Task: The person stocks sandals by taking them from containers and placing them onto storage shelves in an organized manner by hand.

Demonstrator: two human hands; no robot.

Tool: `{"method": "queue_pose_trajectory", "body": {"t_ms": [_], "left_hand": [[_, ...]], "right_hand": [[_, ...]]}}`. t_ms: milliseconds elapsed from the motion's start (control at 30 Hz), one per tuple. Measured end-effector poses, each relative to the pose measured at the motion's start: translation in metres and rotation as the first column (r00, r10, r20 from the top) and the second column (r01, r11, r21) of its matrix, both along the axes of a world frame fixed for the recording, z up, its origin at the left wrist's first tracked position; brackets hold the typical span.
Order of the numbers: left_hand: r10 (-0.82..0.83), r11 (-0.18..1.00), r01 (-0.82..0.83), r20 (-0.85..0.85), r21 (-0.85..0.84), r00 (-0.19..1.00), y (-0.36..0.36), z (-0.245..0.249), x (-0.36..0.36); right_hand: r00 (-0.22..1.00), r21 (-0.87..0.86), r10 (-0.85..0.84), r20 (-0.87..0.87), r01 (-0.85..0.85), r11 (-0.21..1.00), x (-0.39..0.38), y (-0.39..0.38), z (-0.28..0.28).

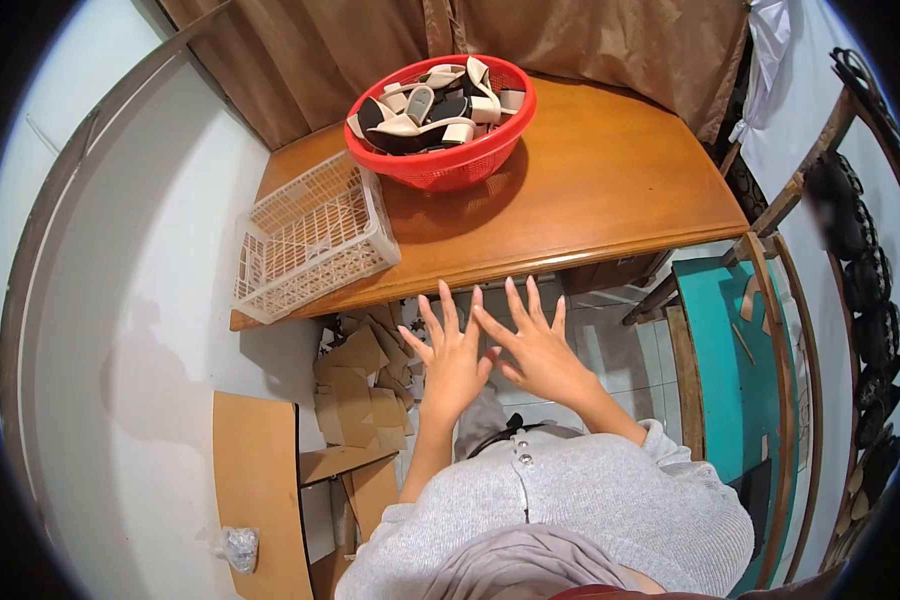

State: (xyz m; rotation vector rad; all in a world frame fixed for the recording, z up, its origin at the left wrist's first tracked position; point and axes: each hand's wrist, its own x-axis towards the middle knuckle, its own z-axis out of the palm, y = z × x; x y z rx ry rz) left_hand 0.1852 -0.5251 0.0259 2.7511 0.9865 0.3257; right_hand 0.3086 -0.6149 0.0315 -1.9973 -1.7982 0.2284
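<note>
Both hands are raised in front of my body, near the table's front edge, backs up and fingers spread. My left hand [450,360] holds nothing. My right hand [537,345] is empty too, its index fingertip close to or touching the left hand's fingers. Beyond them is the wooden table [610,180]. On it a red basket [455,172] is heaped with cream and black heeled shoes [420,110]. A whitish plastic crate [315,240] stands at the table's left corner; no items show inside it.
Cardboard pieces [355,385] lie on the floor below the crate. A brown board [255,480] with a small clear plastic bundle [240,548] is at lower left. At right are a teal surface [715,340] and a wooden rack hung with dark shoes [870,310]. Brown curtains hang behind the table.
</note>
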Motion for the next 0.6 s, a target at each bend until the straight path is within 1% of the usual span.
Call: {"method": "queue_pose_trajectory", "body": {"t_ms": [33,100,167,200,233,300,367,433,467,500,567,600], "left_hand": [[-0.004,1.0,0.004,-0.003,-0.002,1.0,0.014,-0.003,0.002],[0.145,0.989,-0.145,0.008,0.004,0.989,0.052,-0.004,0.007],[0.326,0.945,-0.326,0.082,-0.009,0.942,0.105,-0.026,0.012],[0.361,0.932,-0.361,0.146,-0.022,0.921,0.133,-0.04,0.011],[0.395,0.917,-0.396,0.218,-0.039,0.893,0.161,-0.049,0.012],[0.37,0.928,-0.371,0.237,-0.042,0.898,0.203,-0.051,0.012],[0.36,0.932,-0.358,0.254,-0.053,0.898,0.236,-0.054,0.023],[0.32,0.944,-0.329,0.255,-0.006,0.913,0.257,-0.055,0.032],[0.291,0.949,-0.316,0.325,0.025,0.9,0.267,-0.063,0.038],[0.289,0.95,-0.312,0.313,0.023,0.905,0.275,-0.069,0.041],[0.384,0.911,-0.407,0.222,0.064,0.896,0.294,-0.077,0.054],[0.37,0.905,-0.414,0.3,0.097,0.879,0.305,-0.083,0.059]], "right_hand": [[1.0,-0.018,-0.009,0.0,0.009,1.0,0.006,0.01,0.0],[0.999,-0.023,-0.042,-0.003,0.041,0.999,0.019,0.035,-0.003],[0.995,0.001,-0.102,-0.01,0.102,0.995,0.034,0.063,-0.01],[0.991,-0.054,-0.134,-0.002,0.133,0.99,0.042,0.077,-0.01],[0.988,-0.044,-0.153,0.0,0.153,0.987,0.049,0.093,-0.008],[0.984,-0.027,-0.158,-0.077,0.156,0.987,0.067,0.126,-0.001],[0.981,-0.026,-0.182,-0.066,0.181,0.983,0.083,0.165,0.003],[0.971,0.094,-0.237,-0.02,0.238,0.967,0.101,0.207,-0.005],[0.958,0.134,-0.288,-0.016,0.287,0.948,0.108,0.226,-0.011],[0.956,0.125,-0.292,-0.026,0.292,0.948,0.114,0.24,-0.018],[0.942,0.196,-0.334,-0.025,0.332,0.923,0.126,0.266,-0.027],[0.935,0.205,-0.354,-0.029,0.352,0.913,0.127,0.273,-0.028]]}}
